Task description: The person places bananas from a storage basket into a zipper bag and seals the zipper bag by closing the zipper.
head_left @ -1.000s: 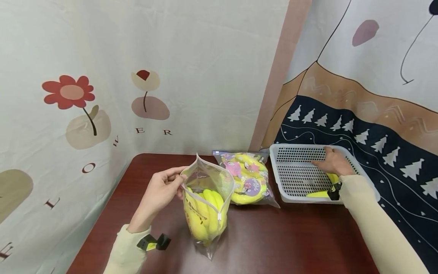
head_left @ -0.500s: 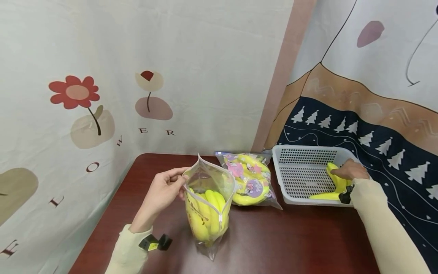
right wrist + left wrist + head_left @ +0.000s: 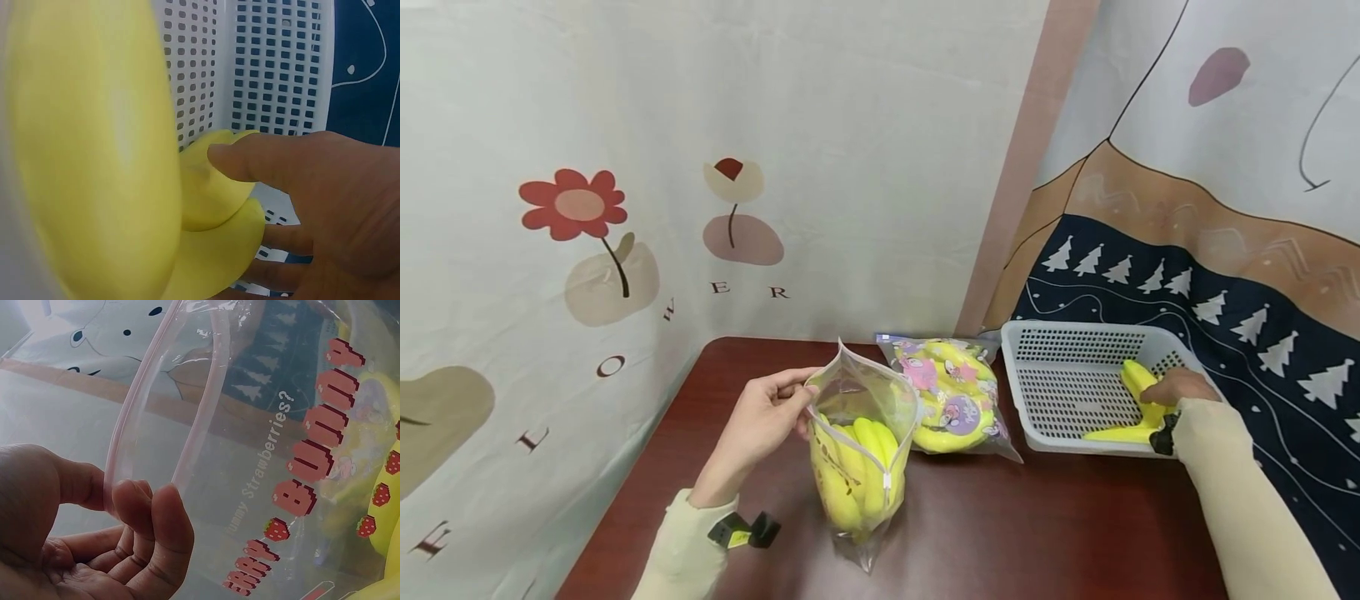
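My left hand (image 3: 771, 421) pinches the pink-edged rim of a clear zip bag (image 3: 275, 425) between thumb and fingers. The bag's mouth gapes upward, and several yellow bananas (image 3: 861, 467) fill its lower part. Red "BUNNY" lettering and strawberries show on its side in the left wrist view. Over at the basket, my right hand (image 3: 1183, 387) grips a banana (image 3: 215, 194), thumb on top and fingers at its far side. Another banana (image 3: 94, 150) fills the left of the right wrist view, close to the camera; in the head view a banana (image 3: 1116, 434) lies along the basket's near wall.
A grey perforated plastic basket (image 3: 1018, 400) stands at the table's right. Left of it lies a second, printed zip bag (image 3: 955, 400) with bananas inside. The dark red table (image 3: 985, 525) meets a white printed curtain (image 3: 865, 167) behind and dark tree-patterned cloth at right.
My right hand has moved from the basket's middle to its right side and taken hold of a banana. The left hand keeps its pinch on the bag's rim.
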